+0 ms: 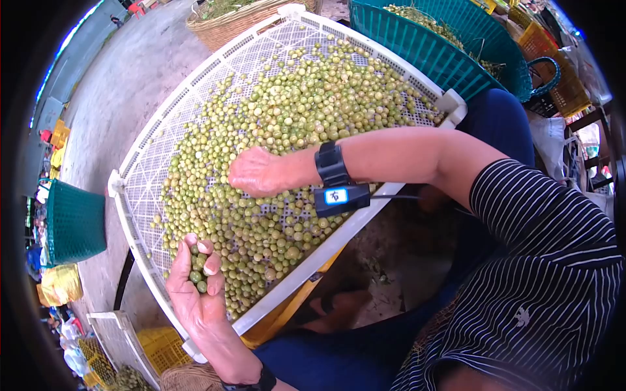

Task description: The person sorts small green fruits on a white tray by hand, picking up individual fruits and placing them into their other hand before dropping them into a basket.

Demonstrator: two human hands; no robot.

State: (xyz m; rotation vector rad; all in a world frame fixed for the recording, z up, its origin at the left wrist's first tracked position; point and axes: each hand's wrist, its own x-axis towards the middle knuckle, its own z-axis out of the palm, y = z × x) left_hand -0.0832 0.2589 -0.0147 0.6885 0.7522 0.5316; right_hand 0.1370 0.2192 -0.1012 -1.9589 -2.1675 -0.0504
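Observation:
Many small round green fruits (306, 98) lie spread over a white mesh tray (163, 104) that rests across the lap. Near the tray's lower left edge, my left hand (201, 280) is palm up with its fingers curled round several green fruits. My right hand (257, 173) is over the middle of the fruits, back up, its fingers bent under and hidden, so what they hold cannot be made out. A black strap with a small lit device (336, 197) is on the right wrist.
A teal basket (75, 221) stands at the left, and a larger teal basket (424, 49) with fruits is at the upper right. A wicker basket (225, 29) sits beyond the tray. Yellow crates (163, 348) are at the lower left.

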